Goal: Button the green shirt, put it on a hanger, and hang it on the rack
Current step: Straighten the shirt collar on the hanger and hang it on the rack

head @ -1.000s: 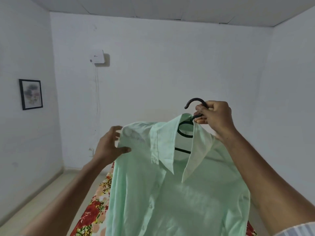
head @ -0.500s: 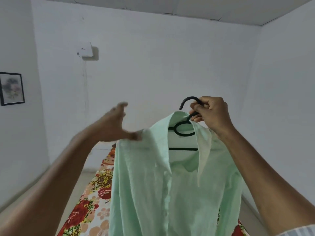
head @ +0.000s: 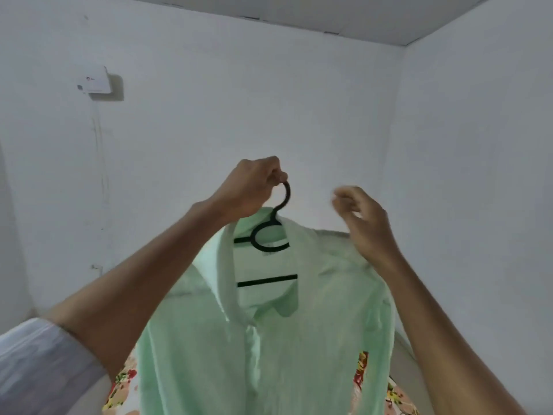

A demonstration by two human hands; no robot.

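Note:
The pale green shirt [head: 278,339] hangs on a black plastic hanger [head: 270,235], held up in front of me at chest height. Its front is closed below the collar, and the collar stands up around the hanger's neck. My left hand [head: 254,187] pinches the top of the hanger's hook. My right hand [head: 363,220] hovers just right of the hook, above the shirt's right shoulder, fingers loosely curled and blurred, holding nothing. No rack is in view.
A bed with a flowered sheet [head: 398,396] lies below the shirt. White walls stand ahead and to the right. A small white box [head: 95,82] is mounted high on the far wall, left.
The hook passed from my right hand to my left. My left hand let go of the shirt's shoulder and took the hook; my right hand came off and moved right. The view turned slightly.

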